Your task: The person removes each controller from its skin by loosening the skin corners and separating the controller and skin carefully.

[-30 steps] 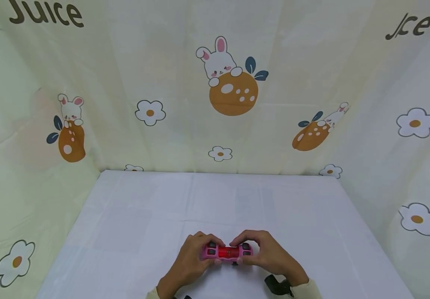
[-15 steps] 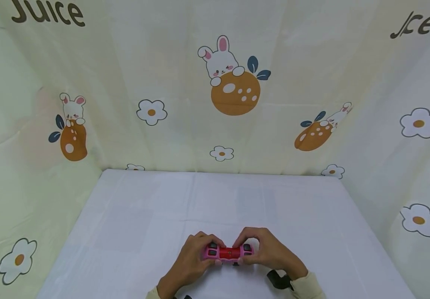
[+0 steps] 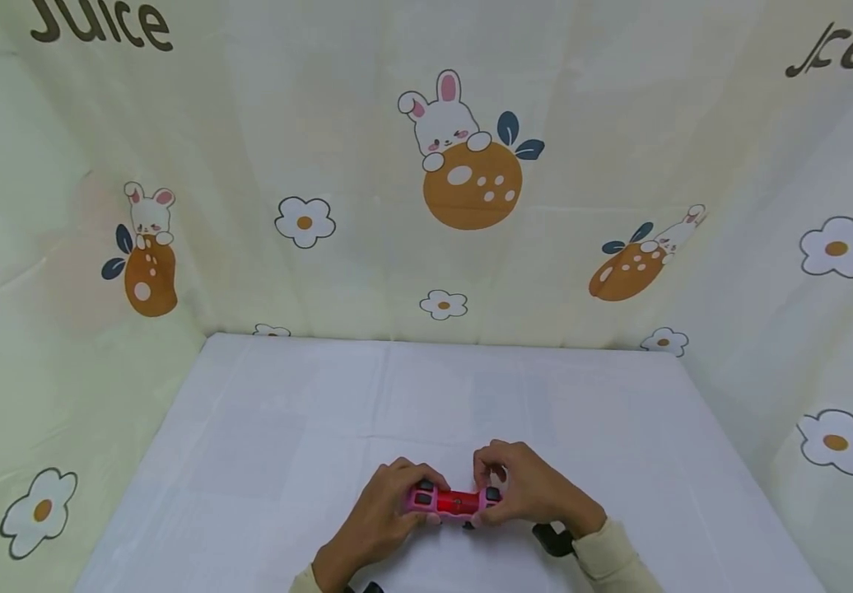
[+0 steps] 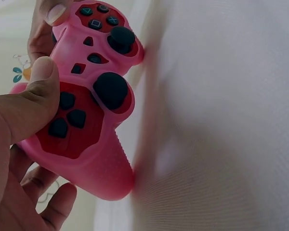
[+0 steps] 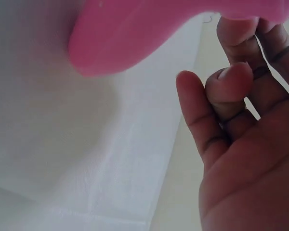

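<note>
At white table [image 3: 323, 395] | left hand [image 3: 378, 509], right hand [image 3: 538, 490] curled, gripping pink controller [image 3: 458, 502] | right arched higher than before

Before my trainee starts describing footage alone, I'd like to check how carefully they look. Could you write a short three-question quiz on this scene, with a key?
1. Multiple choice: what does the left hand grip?
A) a drinking cup
B) a pink game controller
C) a marker pen

2. True or false: the right hand is well clear of whatever the left hand grips.

3. Fill in the blank: in the head view, the word printed at the upper left of the backdrop is ____.

Key:
1. B
2. False; the right hand has its thumb against the pink game controller.
3. Juice
</note>
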A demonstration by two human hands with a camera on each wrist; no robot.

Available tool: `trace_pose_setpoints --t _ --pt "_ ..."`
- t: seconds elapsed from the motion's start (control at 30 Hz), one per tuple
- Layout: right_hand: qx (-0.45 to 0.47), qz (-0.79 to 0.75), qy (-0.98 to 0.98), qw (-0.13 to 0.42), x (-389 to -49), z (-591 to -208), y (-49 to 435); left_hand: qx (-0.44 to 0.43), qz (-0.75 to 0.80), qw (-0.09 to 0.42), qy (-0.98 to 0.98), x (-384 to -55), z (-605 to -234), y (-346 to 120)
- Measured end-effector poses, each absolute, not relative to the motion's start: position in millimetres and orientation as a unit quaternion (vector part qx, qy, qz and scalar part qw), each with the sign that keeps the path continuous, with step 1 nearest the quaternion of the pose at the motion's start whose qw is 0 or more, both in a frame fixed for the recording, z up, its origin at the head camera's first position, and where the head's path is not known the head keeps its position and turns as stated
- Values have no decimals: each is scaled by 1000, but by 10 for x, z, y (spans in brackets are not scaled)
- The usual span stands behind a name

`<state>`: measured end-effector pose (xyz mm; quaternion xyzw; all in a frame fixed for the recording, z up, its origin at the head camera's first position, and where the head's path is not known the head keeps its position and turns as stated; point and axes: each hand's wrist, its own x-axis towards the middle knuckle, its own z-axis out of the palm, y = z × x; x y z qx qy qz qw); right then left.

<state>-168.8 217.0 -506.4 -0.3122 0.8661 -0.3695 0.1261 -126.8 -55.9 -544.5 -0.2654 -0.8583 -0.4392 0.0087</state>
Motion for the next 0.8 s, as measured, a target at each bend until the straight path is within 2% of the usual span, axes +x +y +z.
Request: trace_pose_setpoints --t 0.27,0.5,0.63,0.8 --pt "-341 -421 809 229 -1755 -5176 2155 -290 -446 13 -847 -1281 -5436 -582" --pt "-306 -490 745 334 -1735 -5214 2218 -299 -431 20 -851 -1279 -5427 -540" --pt "-313 -515 722 341 -1706 -5194 2238 -302 -422 17 -855 -1284 -5422 -531" --pt "-335 -535 711 310 -1661 -5138 2263 -304 -423 17 -854 -1303 -5419 -530"
